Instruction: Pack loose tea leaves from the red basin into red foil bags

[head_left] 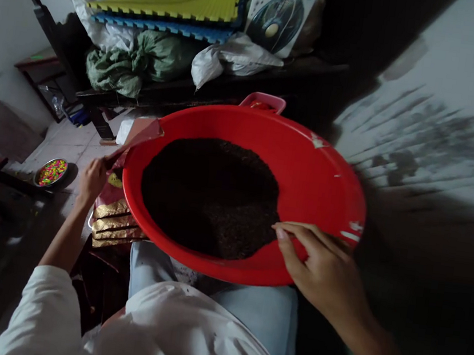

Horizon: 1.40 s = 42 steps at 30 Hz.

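A wide red plastic basin [269, 129] rests across my lap, with a heap of dark, loose, fine-grained material [208, 197] inside it, possibly tea leaves. My left hand [92, 178] grips a flat reddish foil packet [136, 137] at the basin's left rim. Below that hand, a stack of gold and red foil packets [114, 223] lies partly under the basin. My right hand [321, 268] rests on the near right of the basin, its fingertips touching the edge of the dark heap and nothing visibly held.
My light blue jeans [148, 264] and white sleeve [51, 316] fill the bottom. A pink container [263, 101] sits behind the basin. Green sacks [121, 62], white bags [234, 56], foam mats [166, 13] and a bowl of colourful pieces [51, 172] lie beyond.
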Tool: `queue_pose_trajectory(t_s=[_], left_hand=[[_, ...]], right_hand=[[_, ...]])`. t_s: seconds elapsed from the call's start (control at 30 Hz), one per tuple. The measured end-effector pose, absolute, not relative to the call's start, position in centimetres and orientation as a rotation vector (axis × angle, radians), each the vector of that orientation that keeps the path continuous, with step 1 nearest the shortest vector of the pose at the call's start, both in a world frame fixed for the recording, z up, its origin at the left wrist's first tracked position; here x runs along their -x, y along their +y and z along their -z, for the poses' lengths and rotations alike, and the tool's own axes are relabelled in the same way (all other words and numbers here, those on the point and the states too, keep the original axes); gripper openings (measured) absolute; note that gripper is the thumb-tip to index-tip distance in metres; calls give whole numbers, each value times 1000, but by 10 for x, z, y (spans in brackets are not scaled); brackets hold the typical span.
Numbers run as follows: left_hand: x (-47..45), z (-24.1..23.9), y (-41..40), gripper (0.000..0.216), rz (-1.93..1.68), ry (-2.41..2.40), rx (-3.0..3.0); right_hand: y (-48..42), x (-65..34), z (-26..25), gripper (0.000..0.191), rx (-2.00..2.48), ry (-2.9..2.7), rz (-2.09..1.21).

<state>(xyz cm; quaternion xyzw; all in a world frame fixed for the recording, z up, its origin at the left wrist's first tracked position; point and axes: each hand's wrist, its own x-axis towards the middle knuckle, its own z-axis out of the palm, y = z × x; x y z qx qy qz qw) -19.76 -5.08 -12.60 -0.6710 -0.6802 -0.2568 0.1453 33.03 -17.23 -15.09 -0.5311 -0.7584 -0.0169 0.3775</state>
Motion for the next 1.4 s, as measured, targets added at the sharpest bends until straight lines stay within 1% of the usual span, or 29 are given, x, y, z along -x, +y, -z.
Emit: queue_pose_trajectory(t_s=[0.07, 0.13, 0.2, 0.27, 0.33, 0.4, 0.47, 0.5, 0.53, 0.6, 0.67, 0.77, 0.83, 0.9, 0.97, 1.03, 1.1, 1.2, 1.27, 1.33, 1.4], left_hand=[[194, 91, -40, 35, 938, -1868, 1769], [184, 51, -30, 32, 1044, -1737, 1717], [163, 14, -21, 31, 1069, -1634, 1771], [134, -12, -12, 33, 1129, -1441, 1829], [99, -26, -4, 35, 1162, -1238, 1922], [64, -29, 3, 37, 1077, -1048, 2152], [32, -24, 12, 40, 916, -860, 2395], [19, -20, 17, 41, 839, -777, 2481], [7, -16, 22, 41, 766, -717, 2545], [-13, -9, 32, 41, 613, -682, 2630], [-27, -4, 40, 42, 408, -733, 2709], [-51, 2, 44, 48, 157, -862, 2843], [-73, 7, 41, 47, 211, -966, 2936], [-98, 14, 36, 49, 392, -1099, 3009], [-120, 22, 32, 58, 567, -1279, 3028], [-135, 29, 29, 65, 731, -1438, 2987], [-138, 35, 28, 65, 874, -1496, 2934], [-128, 40, 26, 60, 929, -1416, 2964], [-117, 41, 25, 48, 801, -1339, 3013], [-108, 40, 23, 33, 599, -1316, 2985], [-103, 38, 20, 26, 470, -1349, 2896]], right_hand=[[-170, -331, 149, 18, 1329, -1896, -32], [-164, -332, 145, 22, 1309, -1839, -132], [-153, -333, 137, 31, 1304, -1763, -282], [-137, -333, 124, 42, 1285, -1657, -501], [-115, -332, 110, 51, 1235, -1487, -763], [-90, -332, 96, 58, 1147, -1280, -1015], [-65, -337, 88, 57, 1041, -1130, -1177], [-53, -341, 87, 53, 1011, -1085, -1197], [-42, -346, 88, 48, 1005, -1052, -1185], [-25, -359, 96, 49, 1037, -1011, -1096], [-14, -371, 107, 54, 1098, -956, -962], [-9, -375, 120, 67, 1174, -952, -750], [-12, -366, 120, 72, 1198, -1095, -638], [-19, -351, 113, 70, 1218, -1286, -524], [-27, -335, 102, 63, 1236, -1437, -395], [-35, -322, 92, 50, 1225, -1552, -315], [-42, -313, 86, 39, 1195, -1675, -298], [-49, -304, 87, 41, 1192, -1874, -259], [-54, -300, 92, 37, 1230, -1989, -216], [-59, -296, 96, 33, 1297, -2056, -188], [-65, -294, 95, 32, 1422, -2075, -133]])
